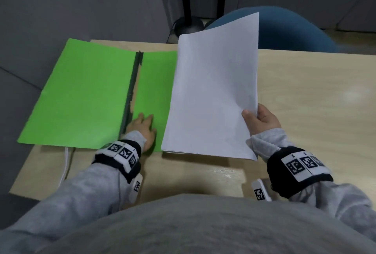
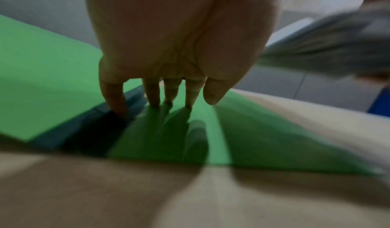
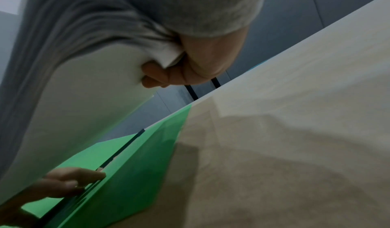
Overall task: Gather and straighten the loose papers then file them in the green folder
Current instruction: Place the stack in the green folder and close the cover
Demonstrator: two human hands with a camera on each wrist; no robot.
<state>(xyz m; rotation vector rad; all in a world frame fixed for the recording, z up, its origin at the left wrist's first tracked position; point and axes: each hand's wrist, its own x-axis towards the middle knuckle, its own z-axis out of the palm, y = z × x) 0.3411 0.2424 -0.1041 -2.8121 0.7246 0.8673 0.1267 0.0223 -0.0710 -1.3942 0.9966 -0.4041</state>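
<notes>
The green folder [image 1: 81, 95] lies open on the wooden table, its dark spine [image 1: 131, 95] running down the middle. My left hand [image 1: 142, 127] rests flat on the folder's right leaf beside the spine, with straight fingertips [image 2: 154, 103] touching it. My right hand [image 1: 262, 119] grips a stack of white papers [image 1: 213, 91] at its near right edge, thumb on top. The stack is held above the table, tilted, over the folder's right side. In the right wrist view the fingers [image 3: 156, 74] curl under the papers [image 3: 73, 106], and the folder [image 3: 135, 164] lies below.
The table [image 1: 315, 95] is light wood; its left and far edges lie close to the folder, whose left leaf overhangs the table. A blue chair [image 1: 295, 30] stands beyond the far edge. A white cable [image 1: 66, 164] hangs near the front left corner.
</notes>
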